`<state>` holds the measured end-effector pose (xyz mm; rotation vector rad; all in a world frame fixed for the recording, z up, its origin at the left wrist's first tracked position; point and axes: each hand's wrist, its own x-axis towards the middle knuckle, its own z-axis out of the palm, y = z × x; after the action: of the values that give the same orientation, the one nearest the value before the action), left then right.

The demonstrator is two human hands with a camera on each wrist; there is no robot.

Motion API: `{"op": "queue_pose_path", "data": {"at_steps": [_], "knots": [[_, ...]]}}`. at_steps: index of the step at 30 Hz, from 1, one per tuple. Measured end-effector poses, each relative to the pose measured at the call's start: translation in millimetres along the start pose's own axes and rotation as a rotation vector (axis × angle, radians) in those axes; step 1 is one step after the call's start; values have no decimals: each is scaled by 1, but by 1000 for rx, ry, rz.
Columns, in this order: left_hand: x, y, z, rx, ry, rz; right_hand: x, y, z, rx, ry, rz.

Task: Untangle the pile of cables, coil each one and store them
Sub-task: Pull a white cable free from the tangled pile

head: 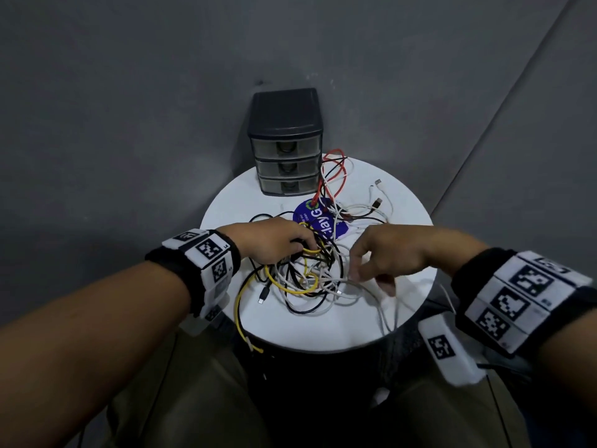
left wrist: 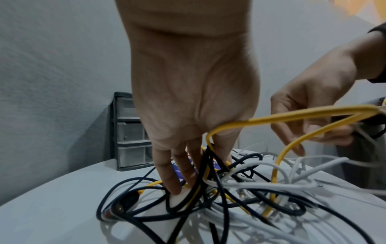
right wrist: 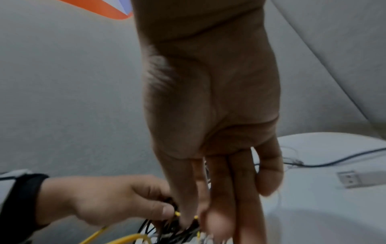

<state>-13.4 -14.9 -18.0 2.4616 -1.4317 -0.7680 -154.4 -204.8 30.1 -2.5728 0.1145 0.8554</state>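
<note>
1. Cables (head: 310,273) lie in a tangled pile on the round white desk (head: 355,324), black, white and yellow strands crossing; red ones (head: 336,176) loop at the far side beside the drawers (head: 286,147).
2. Left hand (head: 274,240) reaches into the pile, its fingers (left wrist: 173,178) curled down among black strands and hooked round a yellow cable (head: 287,287).
3. Right hand (head: 387,250) hovers at the pile's right edge, fingers (right wrist: 221,214) blurred; whether they pinch a white cable (head: 365,286) I cannot tell.
4. One yellow end hangs over the desk's near rim.
5. A blue card (head: 323,221) lies under the far strands.
6. All three drawers are closed.
</note>
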Motion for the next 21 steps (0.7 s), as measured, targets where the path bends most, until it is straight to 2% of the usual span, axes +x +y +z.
{"op": "queue_pose_path", "data": {"at_steps": [1, 5, 7, 13, 18, 21], "knots": [[-1, 0, 0, 1, -7, -1, 3, -1, 1, -12, 40, -15], [-2, 1, 0, -19, -29, -13, 28, 0, 4, -93, 367, -115], [-2, 3, -1, -19, -48, -17, 43, 2, 8, -146, 437, -147], [-7, 8, -6, 15, -97, -52, 79, 15, 28, -262, 421, -168], [-8, 10, -7, 19, -116, -67, 86, 11, 28, -343, 433, -178], [-5, 14, -7, 0, -15, -103, 84, 10, 21, -249, 451, -256]]}}
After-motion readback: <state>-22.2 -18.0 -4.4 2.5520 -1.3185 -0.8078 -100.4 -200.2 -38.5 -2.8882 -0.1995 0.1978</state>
